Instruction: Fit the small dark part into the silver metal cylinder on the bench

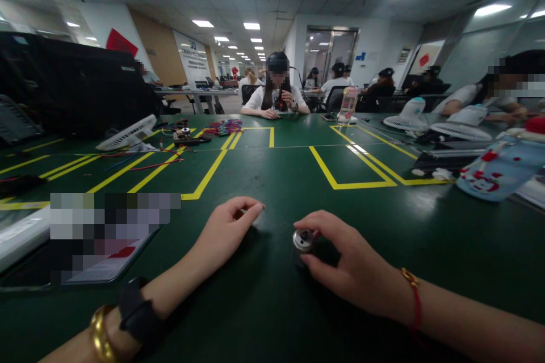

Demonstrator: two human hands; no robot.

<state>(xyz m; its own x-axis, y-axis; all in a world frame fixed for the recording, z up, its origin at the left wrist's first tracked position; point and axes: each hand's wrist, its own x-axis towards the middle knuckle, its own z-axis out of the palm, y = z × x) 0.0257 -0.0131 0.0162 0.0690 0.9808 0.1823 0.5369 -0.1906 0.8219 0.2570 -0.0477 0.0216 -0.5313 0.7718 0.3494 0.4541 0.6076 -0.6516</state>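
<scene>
Low at centre frame, a small silver cylindrical part [303,240] stands on the green table [272,181]. Right hand [344,266] has its grip closed on the part: thumb below, fingers arched over the top. Left hand [227,229] rests just left of it, loosely curled, fingertips drawn together, holding nothing visible; a bare gap separates the two hands. Open table lies ahead up to the yellow tape lines [340,173]. Lower left: a flat blurred device [106,238]. Right edge: a pale blue bottle [502,170] on its side. Upper left: coloured wires [223,126], well apart.
</scene>
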